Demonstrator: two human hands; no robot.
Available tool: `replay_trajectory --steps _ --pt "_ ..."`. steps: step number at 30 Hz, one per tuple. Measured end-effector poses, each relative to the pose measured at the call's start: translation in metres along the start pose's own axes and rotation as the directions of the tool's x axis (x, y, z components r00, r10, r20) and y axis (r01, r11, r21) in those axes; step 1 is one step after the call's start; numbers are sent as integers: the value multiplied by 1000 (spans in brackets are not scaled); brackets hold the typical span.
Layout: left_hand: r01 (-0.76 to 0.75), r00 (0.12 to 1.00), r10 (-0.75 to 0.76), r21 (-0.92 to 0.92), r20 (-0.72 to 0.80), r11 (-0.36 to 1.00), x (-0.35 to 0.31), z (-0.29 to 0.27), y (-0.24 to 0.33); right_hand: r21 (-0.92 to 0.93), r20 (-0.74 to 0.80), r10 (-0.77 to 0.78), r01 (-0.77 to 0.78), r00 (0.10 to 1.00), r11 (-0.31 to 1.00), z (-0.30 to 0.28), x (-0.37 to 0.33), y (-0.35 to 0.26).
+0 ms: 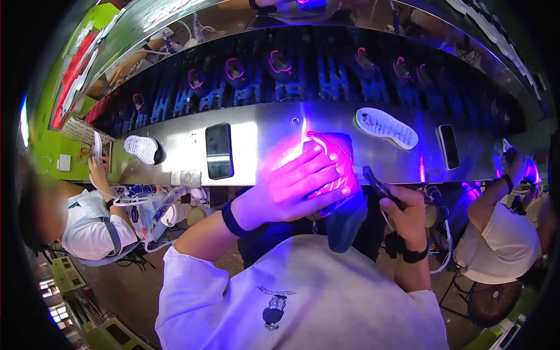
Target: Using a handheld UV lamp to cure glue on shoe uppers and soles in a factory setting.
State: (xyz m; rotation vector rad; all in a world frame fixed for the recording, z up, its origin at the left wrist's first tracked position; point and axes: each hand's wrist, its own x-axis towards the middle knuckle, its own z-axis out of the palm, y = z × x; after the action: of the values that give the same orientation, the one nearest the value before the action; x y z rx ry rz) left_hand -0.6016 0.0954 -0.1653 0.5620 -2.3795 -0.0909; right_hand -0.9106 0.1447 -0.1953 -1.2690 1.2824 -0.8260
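Note:
Under violet-pink light, a dark shoe upper (348,219) is tilted over the near edge of the metal bench, its laced side partly covered. My left hand (297,184) lies across the laces with its fingers over the upper, holding it. To the right of the shoe, my right hand (406,211) is closed around a slim dark-handled tool (382,186). The tool's head points up and left, apart from the shoe; its exact kind is unclear. A white shoe sole (387,128) lies on the bench beyond the tool.
Two phones, one left (219,150) and one right (448,146), lie on the metal bench (256,122). Another white sole (142,149) sits farther left. Behind runs a dark conveyor (326,81) carrying several pink-rimmed shoe uppers. Co-workers sit at both sides, left (96,224) and right (499,233).

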Motion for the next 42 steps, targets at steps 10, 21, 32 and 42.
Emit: replay_trajectory --steps 10,21,32,42 --pt "22 998 -23 13 58 1000 -7 1 3 -20 43 45 -44 998 999 -3 -5 -6" --pt "129 991 -131 88 13 988 -30 -15 10 -129 187 -52 77 981 989 -6 -16 -15" --pt "304 952 -305 77 -4 949 -35 21 14 81 37 79 -82 996 993 10 -33 24" --pt "572 820 -572 2 -21 820 -23 47 28 337 189 167 -224 968 914 -1 -52 57"
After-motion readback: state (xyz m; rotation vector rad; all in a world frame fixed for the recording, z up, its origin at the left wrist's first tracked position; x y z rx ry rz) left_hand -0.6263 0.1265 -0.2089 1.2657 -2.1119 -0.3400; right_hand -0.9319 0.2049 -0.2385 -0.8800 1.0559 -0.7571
